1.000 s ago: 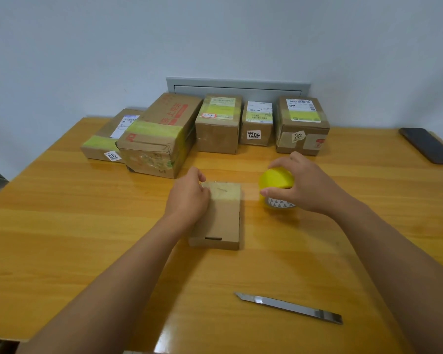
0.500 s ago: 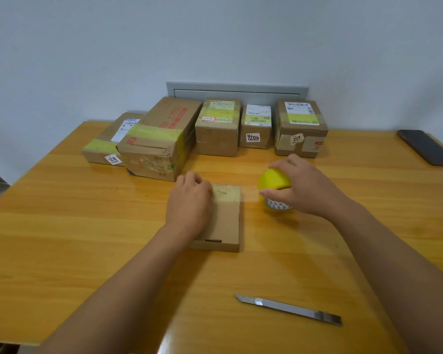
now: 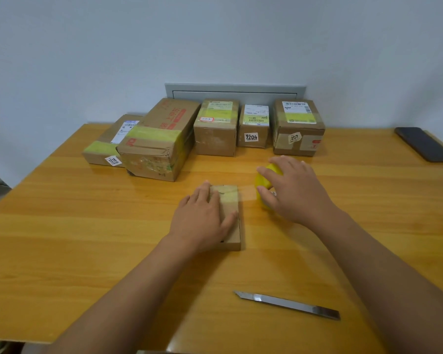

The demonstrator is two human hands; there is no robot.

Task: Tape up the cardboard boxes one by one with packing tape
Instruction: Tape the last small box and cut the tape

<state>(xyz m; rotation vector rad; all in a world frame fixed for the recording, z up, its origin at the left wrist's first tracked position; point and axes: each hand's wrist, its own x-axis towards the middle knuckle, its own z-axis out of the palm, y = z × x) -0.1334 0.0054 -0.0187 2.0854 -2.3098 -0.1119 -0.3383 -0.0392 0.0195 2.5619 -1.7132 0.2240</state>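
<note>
Pale grey wall point(image 3: 215, 34) forms the background, with a grey framed panel point(image 3: 235, 91) set into it just above the rear edge of the worktop point(image 3: 62, 226), a yellow-orange wooden surface.

Small flat cardboard box point(image 3: 232, 213) lies at the centre of the worktop. Left hand point(image 3: 202, 221) rests palm-down on the box top with fingers extended and relaxed, covering most of its left part. Left grip: flat and pressing, not curled round anything.

Yellow tape roll point(image 3: 262, 182) stands on the worktop just to the right of the box. Right hand point(image 3: 294, 190) holds the roll, fingers over its top and thumb at its near side. Right grip: closed round the roll. A translucent tape strip point(image 3: 244, 194) runs from the roll across to the far end of the box top.

Metal utility knife point(image 3: 288, 304) lies on the worktop near the front edge, well apart from both hands.

Five cardboard parcels stand in a row along the rear edge: a low one point(image 3: 105, 146) at far left, a large one point(image 3: 159, 141) with a yellow-green tape band, then three smaller ones point(image 3: 215, 129), point(image 3: 255, 129), point(image 3: 298, 129) bearing shipping labels.

Dark phone point(image 3: 425, 144) lies at the far right of the worktop.
</note>
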